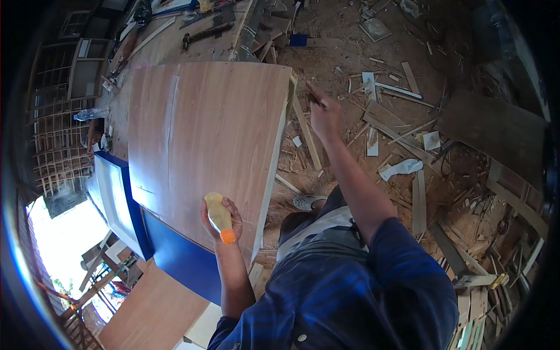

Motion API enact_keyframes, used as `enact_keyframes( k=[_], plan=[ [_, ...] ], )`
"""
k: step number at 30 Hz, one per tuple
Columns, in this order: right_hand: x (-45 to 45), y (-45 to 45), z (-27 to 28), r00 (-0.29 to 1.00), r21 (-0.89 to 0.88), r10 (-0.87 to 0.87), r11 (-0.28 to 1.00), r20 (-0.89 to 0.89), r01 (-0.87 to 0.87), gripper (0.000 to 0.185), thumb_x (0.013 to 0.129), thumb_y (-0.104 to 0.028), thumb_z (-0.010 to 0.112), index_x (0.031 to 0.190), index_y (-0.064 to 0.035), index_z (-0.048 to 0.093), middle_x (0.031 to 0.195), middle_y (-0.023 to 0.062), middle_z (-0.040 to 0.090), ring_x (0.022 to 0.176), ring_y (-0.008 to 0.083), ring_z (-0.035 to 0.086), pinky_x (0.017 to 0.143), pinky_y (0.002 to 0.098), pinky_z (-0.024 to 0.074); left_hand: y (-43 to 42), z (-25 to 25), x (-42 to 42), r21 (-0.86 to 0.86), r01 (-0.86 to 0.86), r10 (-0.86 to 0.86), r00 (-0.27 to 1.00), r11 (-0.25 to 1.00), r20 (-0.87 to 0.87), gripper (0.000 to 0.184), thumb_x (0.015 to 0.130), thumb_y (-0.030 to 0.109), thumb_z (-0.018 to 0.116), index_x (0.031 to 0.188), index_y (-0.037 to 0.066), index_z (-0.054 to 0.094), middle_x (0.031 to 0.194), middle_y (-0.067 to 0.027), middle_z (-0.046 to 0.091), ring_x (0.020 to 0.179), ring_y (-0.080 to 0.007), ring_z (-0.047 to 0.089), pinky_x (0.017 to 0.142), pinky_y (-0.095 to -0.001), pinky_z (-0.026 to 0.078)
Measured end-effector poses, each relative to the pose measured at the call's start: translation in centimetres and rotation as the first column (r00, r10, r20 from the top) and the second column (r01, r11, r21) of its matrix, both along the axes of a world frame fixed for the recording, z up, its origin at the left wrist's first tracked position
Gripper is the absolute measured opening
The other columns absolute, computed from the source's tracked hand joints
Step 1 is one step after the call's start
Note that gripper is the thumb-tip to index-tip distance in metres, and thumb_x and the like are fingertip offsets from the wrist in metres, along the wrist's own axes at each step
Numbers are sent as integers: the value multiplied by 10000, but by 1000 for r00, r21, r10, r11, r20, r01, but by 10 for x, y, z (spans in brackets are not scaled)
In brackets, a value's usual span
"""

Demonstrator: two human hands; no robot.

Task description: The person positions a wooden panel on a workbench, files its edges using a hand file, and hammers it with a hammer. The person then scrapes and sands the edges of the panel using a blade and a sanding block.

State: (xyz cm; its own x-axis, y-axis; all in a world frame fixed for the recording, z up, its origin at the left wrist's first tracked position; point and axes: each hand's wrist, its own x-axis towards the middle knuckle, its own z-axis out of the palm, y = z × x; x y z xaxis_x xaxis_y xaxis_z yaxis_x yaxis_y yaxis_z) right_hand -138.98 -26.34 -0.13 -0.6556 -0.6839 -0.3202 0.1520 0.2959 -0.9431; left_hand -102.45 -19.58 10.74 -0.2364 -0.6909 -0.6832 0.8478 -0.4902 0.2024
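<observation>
Left hand (235, 218) grips one yellowish, orange-capped plastic bottle (219, 214); right hand (325, 115) (hold unclear) hangs near one flat, brown wood-grain panel (204, 128).

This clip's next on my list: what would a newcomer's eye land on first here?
Probably the bright orange cap on the yellowish plastic bottle in the left hand, low in the centre. Behind it, a broad brown wood-grain panel dominates the centre-left. To the right, pale wooden scraps litter the brown floor.
</observation>
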Motion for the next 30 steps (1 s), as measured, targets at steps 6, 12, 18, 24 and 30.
enact_keyframes(
  k=[6, 12, 18, 24, 30],
  plan=[
    [15, -6, -38, 997, -225, 66, 973, 32, -57, 401, 930, 87, 598, 1276, -33, 760, 1187, 90, 782, 1089, 122, 699, 960, 268, 534, 9, -2, 7, -37, 6, -4, 999, 999, 42, 553, 988, 470, 669, 1063, -76, 627, 955, -216, 689, 866, -299, 752, 802, -400, 696],
    [57, 44, -40, 986, -249, 159, 958, 53, -141, 443, 900, 136, 572, 1278, -18, 744, 1244, 110, 764, 1168, 170, 702, 1044, 301, 520, 16, -3, 22, 7, 6, -6, 1000, 1000, 28, 531, 995, 474, 651, 1071, -51, 664, 956, -226, 713, 884, -313, 759, 804, -407, 696],
    [105, 102, -21, 974, -310, 225, 924, -35, -225, 418, 910, 132, 596, 1268, -22, 746, 1264, 129, 759, 1200, 193, 700, 1034, 308, 528, 22, -3, 34, 5, 39, -39, 999, 999, 22, 518, 996, 475, 649, 1078, -36, 678, 954, -216, 727, 882, -312, 763, 791, -403, 698],
    [107, 117, -19, 963, -174, 196, 971, 187, -164, 399, 957, 80, 624, 1314, -52, 743, 1194, 41, 770, 1059, 119, 687, 926, 250, 523, 28, -2, 40, -10, 47, -47, 997, 999, 62, 511, 989, 442, 678, 1065, -62, 658, 951, -237, 714, 883, -301, 769, 786, -397, 701],
    [108, 50, -59, 970, -258, -165, 943, 178, 208, 418, 997, 28, 626, 1395, -72, 704, 1164, -11, 756, 968, 45, 635, 841, 209, 499, 33, -1, 44, 32, 42, -45, 994, 999, 102, 514, 989, 481, 664, 1042, -30, 685, 946, -215, 734, 853, -302, 770, 772, -390, 698]
  ],
)
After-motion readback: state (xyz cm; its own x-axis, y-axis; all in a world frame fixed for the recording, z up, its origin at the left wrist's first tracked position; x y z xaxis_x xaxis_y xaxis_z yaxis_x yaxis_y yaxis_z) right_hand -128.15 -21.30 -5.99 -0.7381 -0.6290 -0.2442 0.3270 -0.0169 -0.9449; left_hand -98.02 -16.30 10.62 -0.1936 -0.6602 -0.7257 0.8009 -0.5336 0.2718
